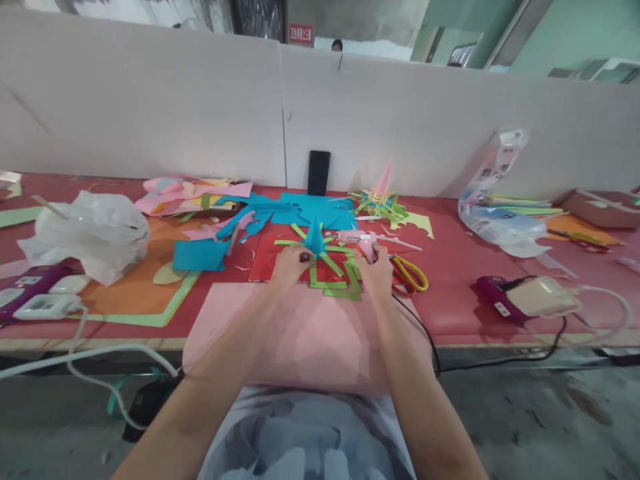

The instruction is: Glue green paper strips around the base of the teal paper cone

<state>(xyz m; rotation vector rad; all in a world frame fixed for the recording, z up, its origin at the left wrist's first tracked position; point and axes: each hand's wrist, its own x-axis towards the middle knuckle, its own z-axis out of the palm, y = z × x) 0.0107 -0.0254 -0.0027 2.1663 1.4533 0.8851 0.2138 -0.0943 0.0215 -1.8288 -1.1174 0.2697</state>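
Blue paper cone (315,238) is standing upright at the middle of the working place, and green paper strips (334,264) are spreading outward around its base, above a red sheet (265,262). Taking this cone as the clock's centre, the left hand (291,265) is resting between seven and eight o'clock, just beside the base; its fingertips are bending near a small dark spot, but I cannot tell whether they are clamping on something or are a little apart. Toward four o'clock, the right hand (376,268) is holding the handle of a pink glue gun (356,237), its fingers closing around it, while the nozzle is pointing toward nine o'clock, near to the cone. Beyond this hand, yellow-handled scissors (411,274) are lying. At twelve o'clock, a black smartphone (319,172) is leaning against a white partition (400,120). Toward two o'clock, a pink paper cone (383,180) is standing among green strips. At six o'clock, a pink mat (300,337) is lying before the person, and around nine o'clock, a white plastic bag (97,227) is resting.
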